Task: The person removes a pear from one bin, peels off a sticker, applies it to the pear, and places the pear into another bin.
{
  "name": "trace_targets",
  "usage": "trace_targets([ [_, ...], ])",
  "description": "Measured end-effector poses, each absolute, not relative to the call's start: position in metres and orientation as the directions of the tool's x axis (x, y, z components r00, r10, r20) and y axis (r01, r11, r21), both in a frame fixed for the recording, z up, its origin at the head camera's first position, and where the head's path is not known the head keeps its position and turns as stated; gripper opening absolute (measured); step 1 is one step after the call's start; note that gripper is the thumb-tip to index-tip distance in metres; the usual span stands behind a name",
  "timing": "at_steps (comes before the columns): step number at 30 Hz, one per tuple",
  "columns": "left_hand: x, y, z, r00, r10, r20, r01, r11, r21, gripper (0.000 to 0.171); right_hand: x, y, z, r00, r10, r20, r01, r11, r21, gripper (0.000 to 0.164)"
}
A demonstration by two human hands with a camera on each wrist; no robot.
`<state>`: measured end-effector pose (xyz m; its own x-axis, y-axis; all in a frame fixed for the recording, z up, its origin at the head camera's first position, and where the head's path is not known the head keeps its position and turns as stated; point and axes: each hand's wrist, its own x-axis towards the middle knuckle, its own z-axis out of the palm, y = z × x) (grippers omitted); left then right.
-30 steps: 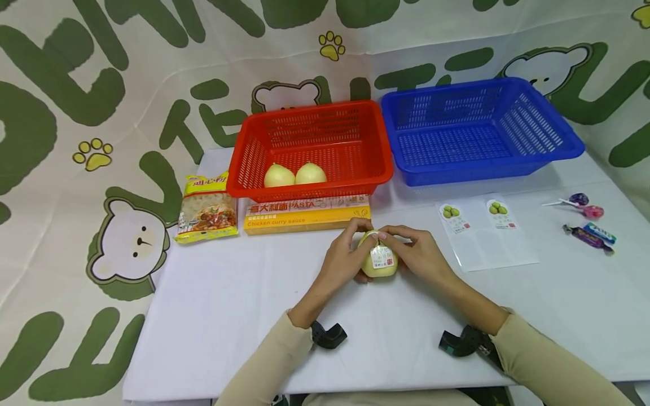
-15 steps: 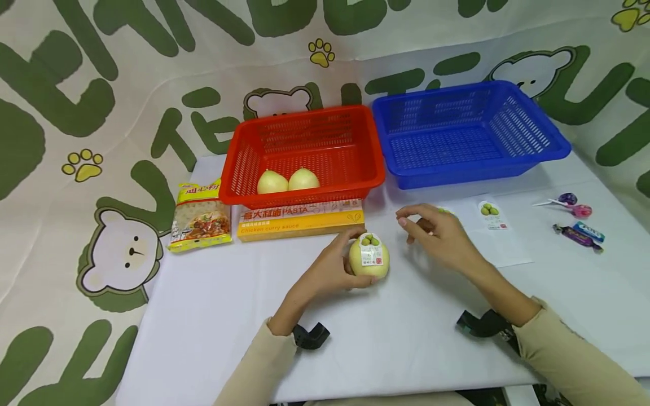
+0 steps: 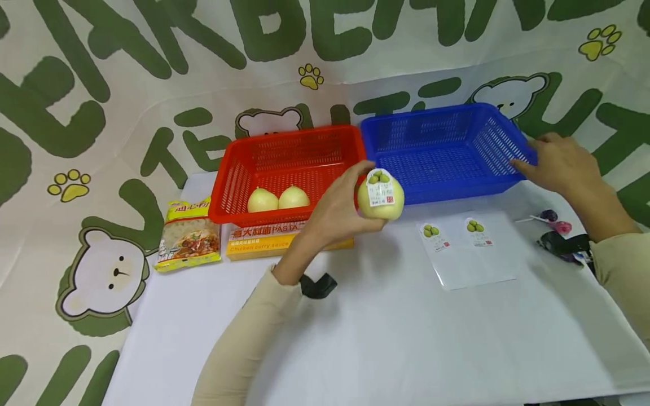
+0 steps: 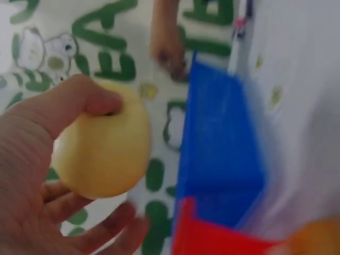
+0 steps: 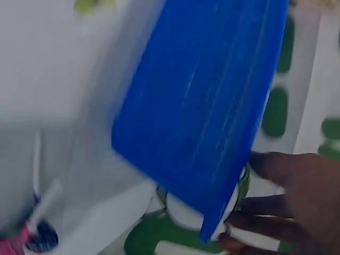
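My left hand [image 3: 337,211] holds a pale yellow pear [image 3: 388,210] in the air, in front of the red basket's right end. The pear bears a white label [image 3: 380,189] with a fruit picture. Its thumb lies across the pear in the left wrist view. My right hand [image 3: 566,166] is at the right end of the blue basket [image 3: 437,194], thumb over the rim and fingers at its outer side. Blur hides exact contact in the right wrist view. Two more pears [image 3: 263,201] sit in the red basket [image 3: 284,138].
A clear sheet with two labels [image 3: 479,270] lies before the blue basket. Lollipops [image 3: 562,227] are at the right, partly near the wrist camera. A pasta box [image 3: 264,248] and a food packet [image 3: 189,237] stand at the left.
My left hand has lifted the labelled pear up and forward. My right hand first let go of the pear, then moved right to the blue basket's rim. The head view has shifted.
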<state>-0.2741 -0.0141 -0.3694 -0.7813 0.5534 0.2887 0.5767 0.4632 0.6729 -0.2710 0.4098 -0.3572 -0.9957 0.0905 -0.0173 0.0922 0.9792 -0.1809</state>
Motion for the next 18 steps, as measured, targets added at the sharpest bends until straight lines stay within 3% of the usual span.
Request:
trace_targets([
  [5,-0.351,0.026,-0.357,-0.810,0.542,0.224,0.546,0.557,0.626,0.086,-0.279,0.435,-0.355,-0.982,0.069,-0.175,0.109,0.967,-0.230,0.085],
  [10,-0.407,0.064,-0.371,-0.859,0.502,0.100,0.445,0.635,0.631,0.085,-0.280,0.439,-0.359,-0.985,0.037,-0.170,0.085,0.956,-0.281,0.084],
  [18,-0.446,0.100,-0.367,-0.868,0.496,0.015,0.471,0.814,0.340,0.084,-0.274,0.436,-0.359,-0.994,0.041,-0.101,0.072,0.945,-0.318,0.078],
])
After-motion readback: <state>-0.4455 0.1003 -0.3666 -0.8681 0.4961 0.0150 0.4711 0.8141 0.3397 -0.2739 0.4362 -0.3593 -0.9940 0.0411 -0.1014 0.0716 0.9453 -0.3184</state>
